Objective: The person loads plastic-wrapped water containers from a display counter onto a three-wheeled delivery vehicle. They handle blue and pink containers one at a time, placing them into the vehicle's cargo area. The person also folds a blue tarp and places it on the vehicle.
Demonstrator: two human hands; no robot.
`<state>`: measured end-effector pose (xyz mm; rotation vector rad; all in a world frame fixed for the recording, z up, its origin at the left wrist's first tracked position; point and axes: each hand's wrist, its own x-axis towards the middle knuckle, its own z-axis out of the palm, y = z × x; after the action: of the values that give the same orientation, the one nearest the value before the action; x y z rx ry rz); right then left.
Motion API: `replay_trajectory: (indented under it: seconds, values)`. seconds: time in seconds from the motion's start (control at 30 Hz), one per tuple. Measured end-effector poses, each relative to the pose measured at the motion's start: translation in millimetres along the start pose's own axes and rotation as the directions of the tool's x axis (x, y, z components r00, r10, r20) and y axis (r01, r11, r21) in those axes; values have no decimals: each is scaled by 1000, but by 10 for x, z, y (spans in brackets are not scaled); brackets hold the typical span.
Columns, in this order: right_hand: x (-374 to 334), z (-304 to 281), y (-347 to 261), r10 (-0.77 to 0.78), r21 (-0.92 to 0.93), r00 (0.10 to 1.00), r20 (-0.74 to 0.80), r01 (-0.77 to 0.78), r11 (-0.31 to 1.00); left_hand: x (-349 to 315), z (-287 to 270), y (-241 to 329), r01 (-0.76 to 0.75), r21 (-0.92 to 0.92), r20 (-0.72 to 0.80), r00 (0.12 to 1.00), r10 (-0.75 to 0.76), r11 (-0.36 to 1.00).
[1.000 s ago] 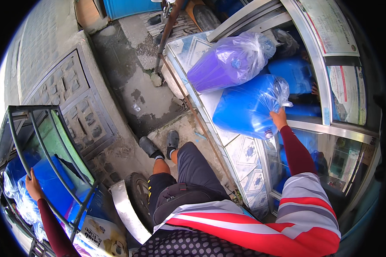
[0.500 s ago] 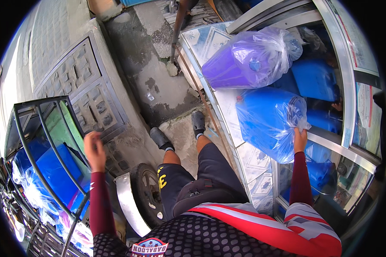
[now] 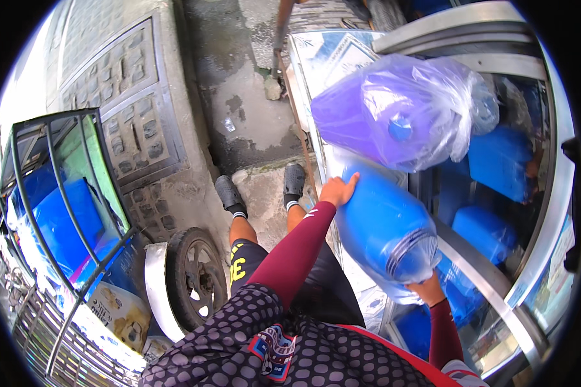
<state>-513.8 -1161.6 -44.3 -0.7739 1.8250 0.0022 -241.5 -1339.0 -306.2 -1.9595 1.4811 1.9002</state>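
A blue water jug [image 3: 381, 219] wrapped in clear plastic lies on its side on the tiled ledge [image 3: 310, 61], its ribbed end toward me. My left hand [image 3: 339, 189] grips its far left edge, thumb on top and the other fingers partly hidden at the side. At the near end my right hand [image 3: 426, 289] holds it from below by the bagged end; most of those fingers are hidden. Just beyond it rests a purple jug [image 3: 355, 109] with a blue cap, in a knotted clear bag, which neither hand touches.
On the right, an aluminium window frame [image 3: 484, 271] borders more blue containers [image 3: 500, 164]. To my left stands a black metal cage [image 3: 61, 174] holding bagged blue containers, beside a wheel [image 3: 197, 277]. A rusty pole [image 3: 283, 29] rises beyond my feet.
My left hand has crossed from beside the cage to the blue jug. The jug's near end has swung toward me, and my right hand has moved lower with it.
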Motion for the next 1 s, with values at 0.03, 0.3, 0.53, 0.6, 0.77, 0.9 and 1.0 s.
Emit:
replay_trajectory:
  seconds: [0.03,0.3,0.53,0.6,0.77,0.9,1.0]
  values:
    - [-27,50,-212,-27,-25,999,37,28,999,7,-36,-108,57,2,61,997,-57,998]
    - [230,327,-502,1,-406,973,233,96,909,-278,-371,-348,117,-139,213,973,-86,983]
    - [237,507,-244,-167,-708,914,370,394,586,-564,-534,-1256,101,-350,205,978,-29,931]
    - [238,666,-724,-146,-622,868,475,448,642,-905,-816,-1504,214,-360,246,961,-128,908]
    - [260,1076,-1448,-261,-632,733,628,676,378,-1426,-1090,-2277,182,-586,36,979,-199,789]
    - [-738,1979,-3275,-413,-473,633,655,770,429,-2083,-1868,-2667,51,-662,-226,937,-264,748]
    - [-1259,2448,-4211,-453,-491,544,707,838,240,-2602,-2599,-2951,-145,-604,-439,881,-175,784]
